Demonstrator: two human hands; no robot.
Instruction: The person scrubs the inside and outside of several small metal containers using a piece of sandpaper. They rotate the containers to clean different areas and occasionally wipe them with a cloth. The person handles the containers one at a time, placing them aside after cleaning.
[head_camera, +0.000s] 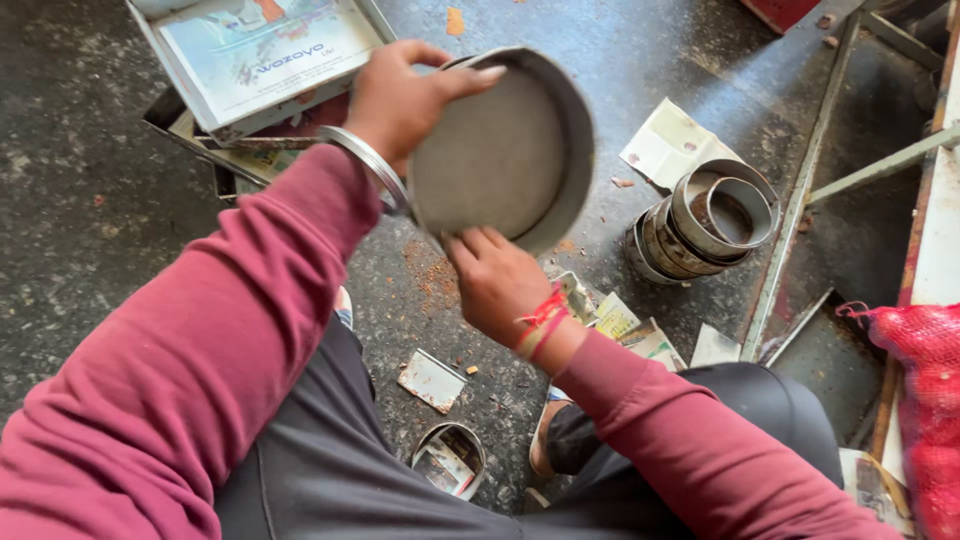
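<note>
Hands are seen gripping one round metal pan (500, 150), which is held tilted above the floor (80, 200) at the centre of the view. The left hand (400, 100) is clamped on the pan's rim at about ten o'clock, thumb stretched along the top edge; the right hand (495, 280) is closed on the rim at six o'clock. The pan's inner face is shown grey and bare. At three o'clock from it, a stack of metal rings (705, 225) is lying on its side on the floor, well apart from both hands. Paper scraps (432, 380) and reddish dust are scattered below. As a judgement, work on this pan is under way, while the stacked rings are left untouched.
</note>
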